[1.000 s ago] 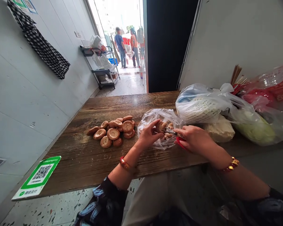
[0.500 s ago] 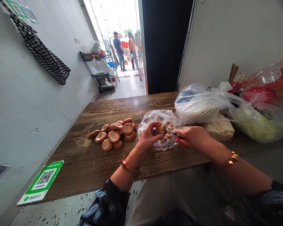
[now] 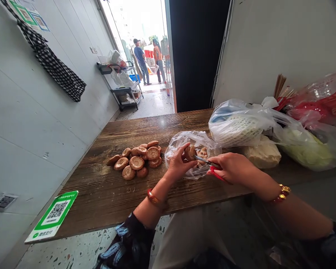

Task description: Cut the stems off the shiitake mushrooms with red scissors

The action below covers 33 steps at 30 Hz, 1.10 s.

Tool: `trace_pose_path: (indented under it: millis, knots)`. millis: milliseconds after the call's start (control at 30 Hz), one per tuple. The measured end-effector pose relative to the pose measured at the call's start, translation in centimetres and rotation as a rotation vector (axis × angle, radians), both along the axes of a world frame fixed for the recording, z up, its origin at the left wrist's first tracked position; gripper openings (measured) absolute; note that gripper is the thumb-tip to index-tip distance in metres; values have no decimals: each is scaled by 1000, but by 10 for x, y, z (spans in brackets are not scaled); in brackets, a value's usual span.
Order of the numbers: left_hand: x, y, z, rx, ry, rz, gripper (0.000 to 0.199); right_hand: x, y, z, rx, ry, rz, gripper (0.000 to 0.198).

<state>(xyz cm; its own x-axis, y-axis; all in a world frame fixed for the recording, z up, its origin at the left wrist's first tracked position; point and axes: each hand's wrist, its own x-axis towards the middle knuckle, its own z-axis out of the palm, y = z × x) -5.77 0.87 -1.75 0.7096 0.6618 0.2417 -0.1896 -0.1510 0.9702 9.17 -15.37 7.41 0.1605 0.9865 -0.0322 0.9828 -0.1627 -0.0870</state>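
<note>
My left hand [image 3: 179, 162] is closed round a brown mushroom [image 3: 189, 152], holding it above a clear plastic bag [image 3: 173, 144]. In my right hand [image 3: 232, 168] is a pair of scissors [image 3: 203, 160] with red on the handle. The blade tips reach the mushroom's underside. Cut mushroom stems [image 3: 203, 152] lie in the open bag beneath the blades. To the left of my left hand, a heap of mushroom caps [image 3: 136, 163] rests on the wooden table, several with flat, trimmed undersides facing up.
On the right of the table [image 3: 100, 198] stand a plastic bag with a netted item [image 3: 238, 125], a pale block-like bundle [image 3: 261, 153] and a bagged green vegetable [image 3: 305, 147]. A payment code card [image 3: 54, 215] lies at the left edge. Beyond are a cart [image 3: 126, 89] and two people outside.
The scissors have swung so that more of the blades and red handle shows. The mushroom in my left hand is turned a little. The view has shifted slightly.
</note>
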Motion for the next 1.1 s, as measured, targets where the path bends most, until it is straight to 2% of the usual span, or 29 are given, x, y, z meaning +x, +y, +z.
trace_pose_path:
  millis: [267,500,700,833,1000,1100]
  knots:
    - [-3,-1,5,-121,-155,-158,64,7,1,-10,59,33,-38,35]
    - [1,1,4,-77,-164,-123,60,12,5,-14,80,103,-35,42]
    - [-1,-1,8,-116,-145,-138,60,23,3,-12,53,205,23,42]
    - [-2,-3,9,-118,-120,-133,61,26,0,-10,37,183,32,41]
    - [-1,-3,9,-114,-129,-124,61,24,-5,-6,60,57,31,43]
    - [0,-2,8,-102,-123,-120,61,22,-6,-5,60,68,36,42]
